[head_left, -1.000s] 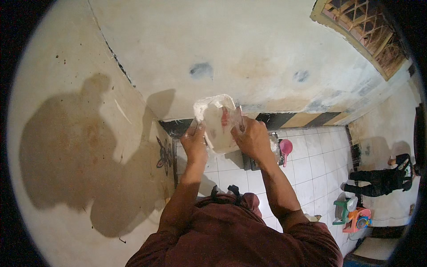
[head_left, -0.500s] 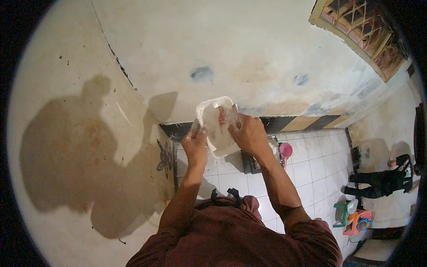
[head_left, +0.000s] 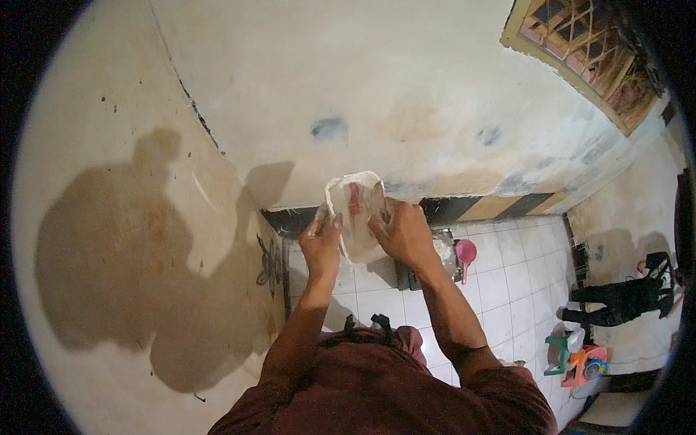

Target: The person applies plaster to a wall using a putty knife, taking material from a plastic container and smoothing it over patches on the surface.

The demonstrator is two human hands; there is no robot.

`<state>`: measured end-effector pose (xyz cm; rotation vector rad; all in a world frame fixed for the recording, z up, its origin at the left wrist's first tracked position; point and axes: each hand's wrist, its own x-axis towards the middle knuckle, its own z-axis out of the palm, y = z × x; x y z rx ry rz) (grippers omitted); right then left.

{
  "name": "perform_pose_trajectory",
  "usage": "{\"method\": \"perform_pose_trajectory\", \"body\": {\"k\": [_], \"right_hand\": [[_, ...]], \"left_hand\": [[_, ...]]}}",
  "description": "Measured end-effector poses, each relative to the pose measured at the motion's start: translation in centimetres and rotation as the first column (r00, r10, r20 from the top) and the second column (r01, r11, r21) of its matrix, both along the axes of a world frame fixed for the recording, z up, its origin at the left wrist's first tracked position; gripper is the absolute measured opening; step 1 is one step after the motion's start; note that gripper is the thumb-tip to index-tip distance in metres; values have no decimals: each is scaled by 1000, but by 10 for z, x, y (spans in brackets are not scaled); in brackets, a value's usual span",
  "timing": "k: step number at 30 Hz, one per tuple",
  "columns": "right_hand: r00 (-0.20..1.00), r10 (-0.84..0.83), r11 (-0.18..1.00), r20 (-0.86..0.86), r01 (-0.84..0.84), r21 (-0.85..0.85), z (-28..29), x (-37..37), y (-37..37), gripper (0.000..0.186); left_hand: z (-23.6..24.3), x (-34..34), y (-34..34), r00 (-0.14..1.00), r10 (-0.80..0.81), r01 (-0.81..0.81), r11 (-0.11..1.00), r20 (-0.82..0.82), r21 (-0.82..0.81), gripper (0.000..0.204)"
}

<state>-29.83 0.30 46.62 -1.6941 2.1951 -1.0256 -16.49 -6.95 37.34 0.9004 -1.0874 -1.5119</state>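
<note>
In front of my chest I hold a rectangular, see-through plastic container (head_left: 357, 243) with a whitish, crusted rim. A red streak (head_left: 354, 198) shows on its smeared, cloudy inside; I cannot tell whether it is a mark or an object. My left hand (head_left: 321, 243) is closed on the container's left side, thumb at the edge. My right hand (head_left: 406, 235) is closed at the right side, its fingers partly over the opening. Whether that hand also has a small tool in it cannot be made out.
On the tiled floor (head_left: 377, 301) beyond my right forearm lie a black tray (head_left: 406, 277) with whitish material and a pink dipper (head_left: 465, 251). Patched walls (head_left: 406, 87) stand ahead and at left. A person (head_left: 616, 293) is at far right, near a green stool (head_left: 557, 353) and an orange chair (head_left: 582, 365).
The container and both hands sit slightly lower in view, and the container has tilted a little. My right hand has shifted slightly along its side. Both hands keep their hold.
</note>
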Motion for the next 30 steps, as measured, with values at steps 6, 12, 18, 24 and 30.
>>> {"method": "perform_pose_trajectory", "body": {"k": [6,12,18,24,30], "right_hand": [[974,168,985,149,-172,17,-14,-4,-4,24],[970,116,993,213,-106,-59,-35,-16,5,26],[848,136,991,512,-111,-78,-36,-4,5,25],[692,145,963,707,64,-261,-71,-36,15,23],[717,110,935,688,160,-316,-63,-23,28,25]], "left_hand": [[-1,4,0,1000,12,-12,1000,24,-19,48],[19,-1,9,994,-66,66,998,91,-2,44],[6,6,3,996,-90,90,996,-23,-2,45],[4,8,0,974,-6,57,974,-227,219,41],[-19,14,-16,951,38,70,940,-306,334,35]]}}
